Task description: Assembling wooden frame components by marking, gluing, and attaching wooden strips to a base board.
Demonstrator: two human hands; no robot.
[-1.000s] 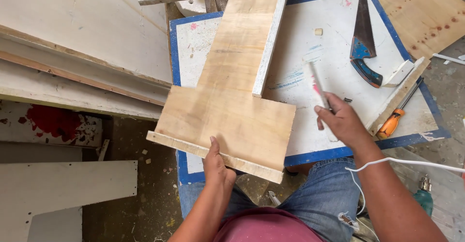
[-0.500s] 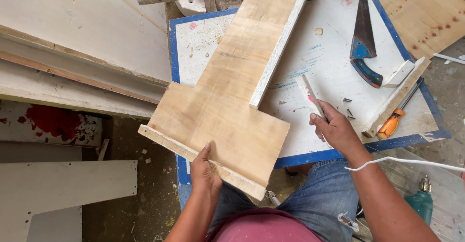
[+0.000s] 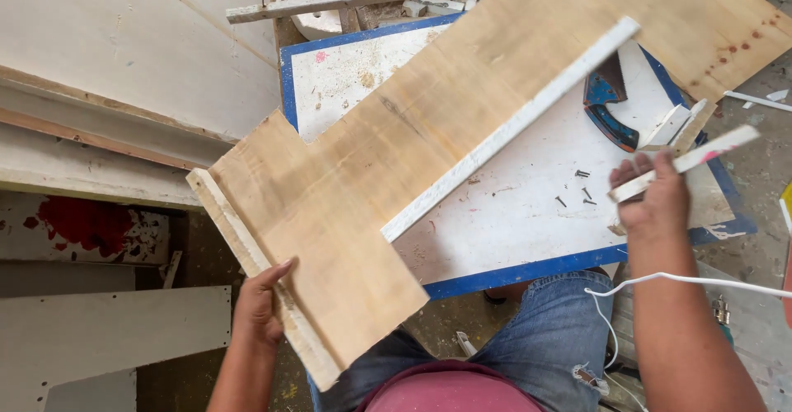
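My left hand [image 3: 262, 306] grips the near edge of a large L-shaped plywood panel [image 3: 396, 173] that lies slanted across a white board with blue edges [image 3: 528, 214]. White wooden strips are fixed along the panel's near end and along its right side. My right hand [image 3: 656, 197] is closed on a short white wooden stick [image 3: 689, 160], held over the right part of the white board. A few dark screws [image 3: 580, 189] lie on the board just left of that hand.
A handsaw with a blue handle [image 3: 609, 107] lies on the board, partly under the panel. White painted boards [image 3: 124, 57] are stacked at left, another plywood sheet [image 3: 734, 24] at top right. A white cable [image 3: 685, 280] crosses my right forearm.
The plywood panel has swung clockwise and now lies diagonally, covering more of the saw. My right hand lifted the white stick off the board and moved right.
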